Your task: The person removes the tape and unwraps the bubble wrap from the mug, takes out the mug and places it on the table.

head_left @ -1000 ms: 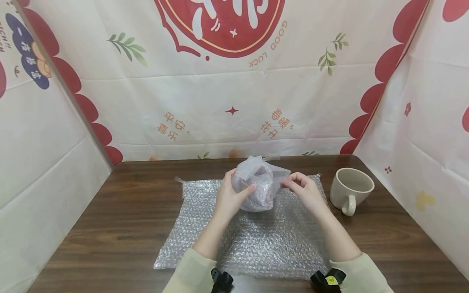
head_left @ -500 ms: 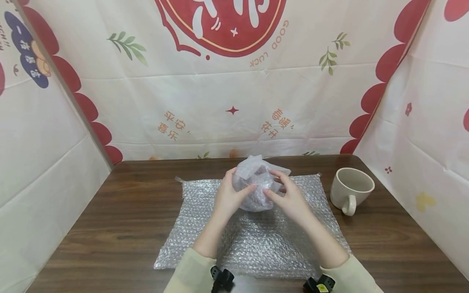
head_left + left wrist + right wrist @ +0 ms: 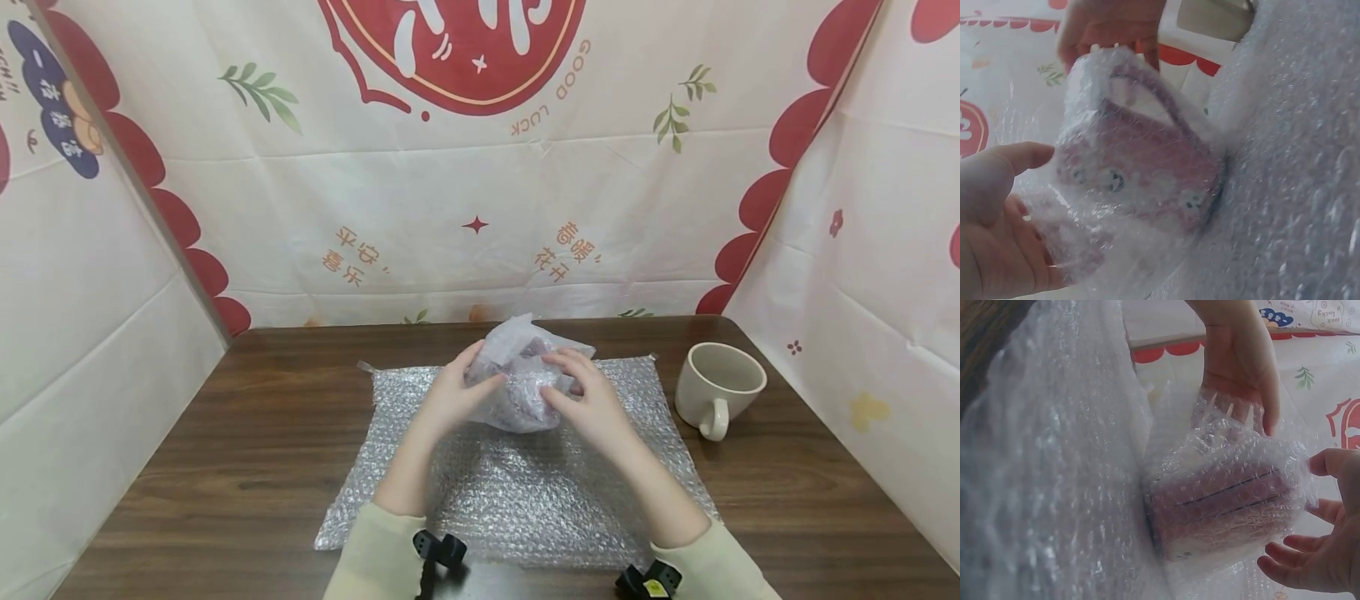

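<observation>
A pink patterned mug (image 3: 1147, 162) with a handle stands wrapped in a loose piece of bubble wrap (image 3: 513, 346). Under it lies a flat sheet of bubble wrap (image 3: 555, 508). From the right, my right hand (image 3: 600, 412) holds the wrapped mug, thumb and fingers curved around its upper part. On the other side my left hand (image 3: 446, 400) is spread at the loose wrap. Its thumb (image 3: 1029, 155) stands a little off the mug, and its other fingers reach behind the clear plastic. The wrap partly veils those fingers.
To the right of the sheet stands a light grey mug (image 3: 693, 396), its handle facing the front. The brown wooden table (image 3: 217, 483) is bounded by printed cloth walls (image 3: 420, 192) at the back and both sides.
My right hand has left the wrap's right corner and come in onto the wrapped mug. The left hand has just eased leftward, its thumb drawing back from the mug.
</observation>
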Action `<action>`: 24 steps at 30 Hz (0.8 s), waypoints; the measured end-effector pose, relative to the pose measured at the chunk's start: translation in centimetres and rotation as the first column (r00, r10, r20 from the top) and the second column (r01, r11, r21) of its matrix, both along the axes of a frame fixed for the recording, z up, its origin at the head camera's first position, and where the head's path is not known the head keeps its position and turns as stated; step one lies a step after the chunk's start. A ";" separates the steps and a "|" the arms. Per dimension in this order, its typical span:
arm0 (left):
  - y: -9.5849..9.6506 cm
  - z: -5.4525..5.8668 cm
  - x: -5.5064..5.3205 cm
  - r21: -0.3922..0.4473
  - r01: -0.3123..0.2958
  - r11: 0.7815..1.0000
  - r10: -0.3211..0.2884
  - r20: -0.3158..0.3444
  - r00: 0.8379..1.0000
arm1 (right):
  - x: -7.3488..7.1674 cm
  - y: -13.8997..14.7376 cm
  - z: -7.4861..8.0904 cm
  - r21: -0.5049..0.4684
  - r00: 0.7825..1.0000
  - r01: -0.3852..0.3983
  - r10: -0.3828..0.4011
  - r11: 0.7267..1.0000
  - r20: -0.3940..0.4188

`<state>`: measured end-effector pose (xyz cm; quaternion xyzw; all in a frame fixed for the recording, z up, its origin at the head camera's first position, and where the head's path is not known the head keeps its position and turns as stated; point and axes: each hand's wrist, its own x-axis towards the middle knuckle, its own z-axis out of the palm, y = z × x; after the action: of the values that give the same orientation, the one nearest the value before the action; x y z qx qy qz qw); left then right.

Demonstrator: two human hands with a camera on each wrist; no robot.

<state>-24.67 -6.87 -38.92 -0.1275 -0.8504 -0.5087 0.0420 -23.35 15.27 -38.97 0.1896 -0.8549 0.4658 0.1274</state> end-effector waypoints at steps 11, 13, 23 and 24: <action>-1.5 0.1 -0.5 0.110 0.027 0.994 -0.029 0.020 0.999 | 0.3 0.1 0.0 0.001 1.000 -0.011 0.011 1.000 0.021; -1.7 0.0 -0.6 0.118 0.010 0.993 -0.012 0.017 1.000 | 0.3 0.1 0.0 0.001 1.000 -0.011 0.011 1.000 0.026; -3.4 -1.0 -1.5 0.156 -0.138 0.978 0.136 0.023 0.990 | 0.4 0.2 -0.4 0.009 0.999 -0.014 0.014 1.000 0.036; -3.5 -1.1 -1.6 0.157 -0.150 0.976 0.147 0.026 0.989 | 0.4 0.2 -0.5 0.009 0.999 -0.017 0.016 1.000 0.035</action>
<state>-26.26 -10.37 -40.05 -0.0561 -0.8146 -0.5712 0.0837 -22.95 15.48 -39.43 0.1890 -0.8575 0.4663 0.1076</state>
